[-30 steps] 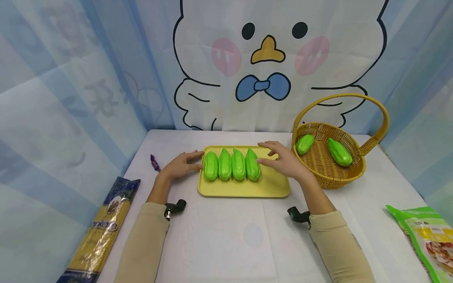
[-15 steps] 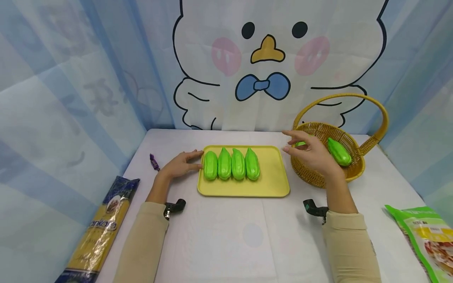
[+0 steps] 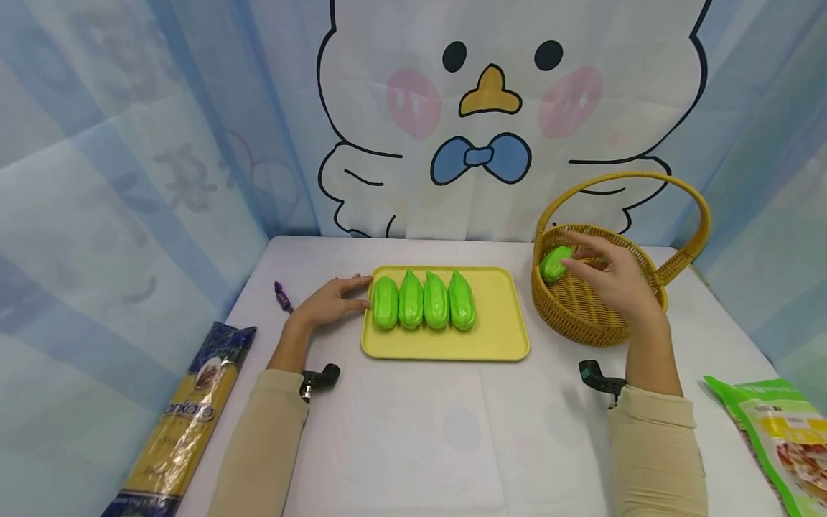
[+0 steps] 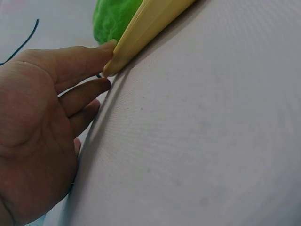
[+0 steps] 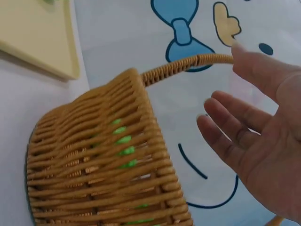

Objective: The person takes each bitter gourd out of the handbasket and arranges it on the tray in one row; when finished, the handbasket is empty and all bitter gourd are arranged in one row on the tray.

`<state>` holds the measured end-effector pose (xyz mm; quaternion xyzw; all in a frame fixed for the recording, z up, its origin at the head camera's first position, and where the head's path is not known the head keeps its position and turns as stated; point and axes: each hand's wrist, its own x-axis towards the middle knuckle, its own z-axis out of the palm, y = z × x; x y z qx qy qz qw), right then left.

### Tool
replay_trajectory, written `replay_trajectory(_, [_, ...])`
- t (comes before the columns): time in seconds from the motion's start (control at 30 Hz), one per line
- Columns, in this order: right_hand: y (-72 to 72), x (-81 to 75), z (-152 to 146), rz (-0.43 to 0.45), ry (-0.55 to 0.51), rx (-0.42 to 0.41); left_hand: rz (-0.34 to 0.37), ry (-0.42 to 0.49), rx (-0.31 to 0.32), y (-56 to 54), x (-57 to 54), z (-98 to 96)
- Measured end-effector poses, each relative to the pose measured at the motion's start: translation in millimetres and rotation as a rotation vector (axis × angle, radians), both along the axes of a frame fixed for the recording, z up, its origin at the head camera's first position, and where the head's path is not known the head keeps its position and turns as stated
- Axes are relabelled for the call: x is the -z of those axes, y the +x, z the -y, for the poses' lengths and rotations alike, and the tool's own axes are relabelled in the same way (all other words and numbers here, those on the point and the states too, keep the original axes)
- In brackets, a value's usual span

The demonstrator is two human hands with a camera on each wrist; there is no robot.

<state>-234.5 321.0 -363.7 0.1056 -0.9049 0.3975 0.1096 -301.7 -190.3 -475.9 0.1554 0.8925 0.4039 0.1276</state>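
In the head view, several glossy green toy gourds (image 3: 410,300) lie side by side on a yellow tray (image 3: 500,316). My left hand (image 3: 326,300) rests at the tray's left edge, fingers extended; up close in the left wrist view, fingertips (image 4: 107,49) touch the tray's rim (image 4: 141,33). Over the wicker basket (image 3: 578,327) hovers my right hand (image 3: 610,276), fingers relaxed and spread, holding nothing. Inside the basket, one green gourd (image 3: 554,264) shows near its left wall; the right hand hides the other. The right wrist view shows the palm beside the basket's rim (image 5: 150,122).
The basket's tall handle (image 3: 698,215) arches over it. A gold-and-blue packet (image 3: 187,409) lies at the left, near a small purple wrapped candy (image 3: 282,296). A green food bag (image 3: 782,431) is at the right edge. A printed curtain (image 3: 478,201) stands behind the table.
My right hand has left the rightmost gourd on the tray and moved right, over the basket. The left hand stays at the tray's edge; the gourds on it have not moved.
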Motion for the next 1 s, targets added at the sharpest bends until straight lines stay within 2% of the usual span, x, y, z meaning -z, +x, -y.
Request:
replay_trajectory(0.27, [-5.9,7.5,-22.5,0.015,0.062,0.055,-0.004,0.012,0.012,1.2,-2.2,-1.8])
replay_trajectory(0.53, [-22.5,21.4,-48.2,0.070,0.297,0.090,-0.004,0.008,0.005,0.9,-2.2,-1.6])
replay_trajectory(1.0, [-44.8,33.6,-72.3,0.192,0.427,0.086,-0.006,0.008,0.003,-0.7,0.0,-1.6])
